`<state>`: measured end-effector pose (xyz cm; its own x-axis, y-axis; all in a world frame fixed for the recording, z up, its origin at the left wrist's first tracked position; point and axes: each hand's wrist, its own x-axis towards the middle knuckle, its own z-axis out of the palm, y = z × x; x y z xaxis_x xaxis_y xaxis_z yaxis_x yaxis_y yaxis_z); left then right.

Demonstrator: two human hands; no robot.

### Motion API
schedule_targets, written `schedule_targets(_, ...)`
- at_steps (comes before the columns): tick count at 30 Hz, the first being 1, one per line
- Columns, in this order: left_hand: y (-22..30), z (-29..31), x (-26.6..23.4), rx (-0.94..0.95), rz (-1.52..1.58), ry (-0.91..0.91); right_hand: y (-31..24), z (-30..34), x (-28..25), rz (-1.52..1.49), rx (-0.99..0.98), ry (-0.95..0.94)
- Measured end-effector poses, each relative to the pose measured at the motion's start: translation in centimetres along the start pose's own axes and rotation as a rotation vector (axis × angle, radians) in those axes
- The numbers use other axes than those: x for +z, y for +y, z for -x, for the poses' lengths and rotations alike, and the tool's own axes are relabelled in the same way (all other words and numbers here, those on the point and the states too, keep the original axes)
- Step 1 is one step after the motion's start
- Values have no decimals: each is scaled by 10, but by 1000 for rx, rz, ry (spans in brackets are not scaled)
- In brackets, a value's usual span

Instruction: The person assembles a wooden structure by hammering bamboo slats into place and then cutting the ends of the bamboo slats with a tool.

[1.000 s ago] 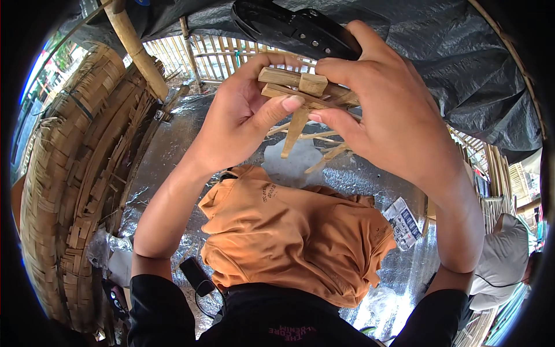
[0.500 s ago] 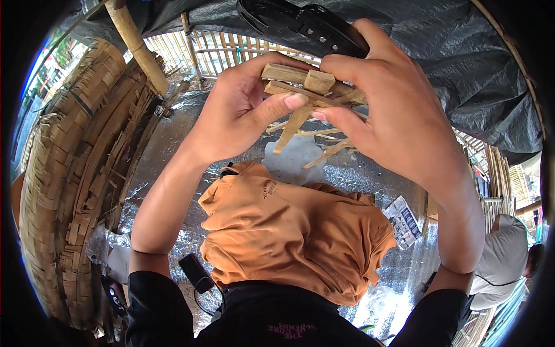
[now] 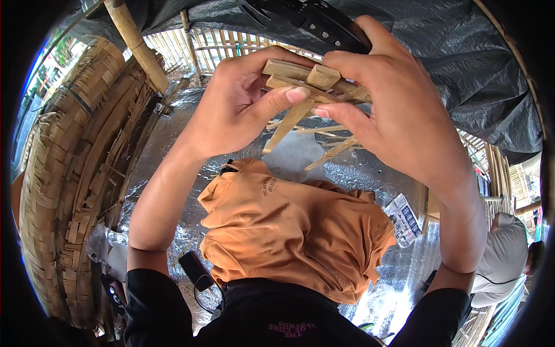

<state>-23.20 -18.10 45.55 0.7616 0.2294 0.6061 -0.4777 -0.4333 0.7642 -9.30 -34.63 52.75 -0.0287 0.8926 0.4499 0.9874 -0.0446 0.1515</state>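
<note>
Raised in front of me, several flat bamboo strips [image 3: 291,70] cross and overlap one another. My left hand [image 3: 245,104] pinches them from the left, its thumb pressed on the near face. From the right, my right hand [image 3: 399,104] grips the same strips between thumb and fingers. One short strip end sticks up in the middle, and a longer strip slants down below the thumbs. The fingers behind the strips are partly hidden. Against my right hand's upper fingers lies a black object [image 3: 326,26] with silver studs; I cannot tell whether they hold it.
An orange cloth garment [image 3: 295,225] covers my lap. Thin bamboo strips [image 3: 335,151] lie beyond it on the shiny floor sheet [image 3: 162,168]. A phone [image 3: 195,270] with a cable is at left, a printed packet [image 3: 403,221] at right. Woven bamboo panels [image 3: 63,191] stand left; black tarp [image 3: 462,69] hangs ahead.
The bamboo strips have shifted slightly right, and the long strip's lower end has swung left. The black object has tilted a little. Both hands keep their grip.
</note>
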Motion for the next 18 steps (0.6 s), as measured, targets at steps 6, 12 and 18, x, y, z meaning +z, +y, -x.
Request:
schedule_targets(6,-9,1,-7,73,-26,-52,0,1,0,-59,-24,1)
schedule_targets(12,-12,5,5,65,202,-58,8,7,-4,-55,-14,25)
schedule_targets(18,-1,22,-2,20,-83,-57,-10,12,-2,-181,-28,53)
